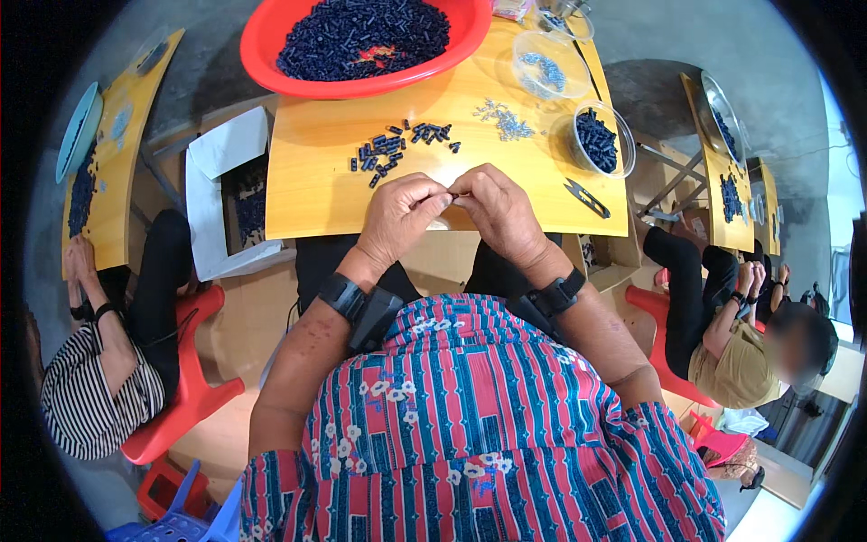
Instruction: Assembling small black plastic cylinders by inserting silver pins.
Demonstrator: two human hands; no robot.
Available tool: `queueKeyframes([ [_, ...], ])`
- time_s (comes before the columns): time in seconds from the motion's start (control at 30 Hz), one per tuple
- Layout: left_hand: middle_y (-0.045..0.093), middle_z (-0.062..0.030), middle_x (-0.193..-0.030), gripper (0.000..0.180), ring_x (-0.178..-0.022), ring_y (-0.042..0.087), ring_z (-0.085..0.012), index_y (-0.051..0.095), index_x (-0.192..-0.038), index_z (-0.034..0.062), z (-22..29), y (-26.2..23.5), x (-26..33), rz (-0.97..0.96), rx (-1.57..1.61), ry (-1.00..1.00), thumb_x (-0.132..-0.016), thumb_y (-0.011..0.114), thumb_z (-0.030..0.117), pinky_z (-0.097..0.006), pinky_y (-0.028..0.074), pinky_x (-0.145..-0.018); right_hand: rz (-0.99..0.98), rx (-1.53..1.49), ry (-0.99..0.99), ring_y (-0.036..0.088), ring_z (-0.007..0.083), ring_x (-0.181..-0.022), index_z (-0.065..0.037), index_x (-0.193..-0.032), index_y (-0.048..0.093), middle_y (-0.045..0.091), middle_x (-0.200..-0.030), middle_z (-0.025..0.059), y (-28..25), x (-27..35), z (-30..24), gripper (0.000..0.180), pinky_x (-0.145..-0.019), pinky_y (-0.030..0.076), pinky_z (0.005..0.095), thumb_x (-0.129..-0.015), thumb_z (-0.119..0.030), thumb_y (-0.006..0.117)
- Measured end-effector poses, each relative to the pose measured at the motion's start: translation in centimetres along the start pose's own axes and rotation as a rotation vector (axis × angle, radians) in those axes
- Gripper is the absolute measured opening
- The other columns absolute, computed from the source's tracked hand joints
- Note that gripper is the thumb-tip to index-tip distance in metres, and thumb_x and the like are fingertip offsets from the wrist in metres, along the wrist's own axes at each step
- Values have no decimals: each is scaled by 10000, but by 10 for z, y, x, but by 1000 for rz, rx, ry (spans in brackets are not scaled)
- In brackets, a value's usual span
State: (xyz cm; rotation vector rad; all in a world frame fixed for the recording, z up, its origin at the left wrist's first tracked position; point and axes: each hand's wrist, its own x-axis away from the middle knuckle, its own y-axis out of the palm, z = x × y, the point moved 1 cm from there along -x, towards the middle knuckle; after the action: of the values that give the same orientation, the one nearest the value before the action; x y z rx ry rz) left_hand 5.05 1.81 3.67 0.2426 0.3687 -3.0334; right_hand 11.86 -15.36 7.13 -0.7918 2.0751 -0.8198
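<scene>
While the left hand and right hand are pinching a small dark piece between their fingertips above the yellow table, it is looking light and probably stiff, best gripped by its ends.

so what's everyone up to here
The person's left hand and right hand meet over the near edge of a yellow table in a pinching grip; whatever is between them is too small to make out. Loose dark pieces lie just beyond, before a heaped red basin. Silvery bits, a clear tub and dark snips lie rightward. Co-workers in a striped top and tan top sit either side.
</scene>
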Motion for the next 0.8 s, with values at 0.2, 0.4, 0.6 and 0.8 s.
queueKeyframes([
  [0.2, 677, -99, -822, 170, -753, 656, -190, 702, -945, -30, -5, -1, 0, 23, 81, 9, -914, 631, 121, -284, 508, -690, 75, -415, 386, 649, 218, -833, -48, -1002, 699, 672, -880, 93, 5, 8, 2, 162, -746, 513, 301, -841, -32, 702],
  [0.4, 666, -103, -815, 184, -757, 651, -197, 690, -928, -34, -5, -2, -1, 6, 57, 11, -927, 616, 134, -295, 501, -695, 121, -520, 382, 641, 186, -820, -45, -939, 729, 684, -862, 69, 7, 7, 4, 128, -750, 504, 289, -814, -20, 727],
  [0.6, 643, -98, -804, 187, -747, 631, -200, 675, -912, -36, -2, -3, -1, -8, 42, 16, -928, 613, 140, -303, 488, -689, 129, -468, 330, 645, 202, -827, -54, -925, 742, 699, -864, 74, 6, 5, 3, 121, -768, 509, 307, -810, -20, 725],
  [0.8, 639, -88, -802, 160, -738, 620, -183, 672, -911, -37, 1, -4, -2, -16, 55, 14, -906, 647, 120, -294, 485, -677, 117, -476, 313, 645, 205, -852, -56, -931, 743, 699, -868, 73, 4, 3, 4, 128, -790, 512, 310, -811, -20, 720],
])
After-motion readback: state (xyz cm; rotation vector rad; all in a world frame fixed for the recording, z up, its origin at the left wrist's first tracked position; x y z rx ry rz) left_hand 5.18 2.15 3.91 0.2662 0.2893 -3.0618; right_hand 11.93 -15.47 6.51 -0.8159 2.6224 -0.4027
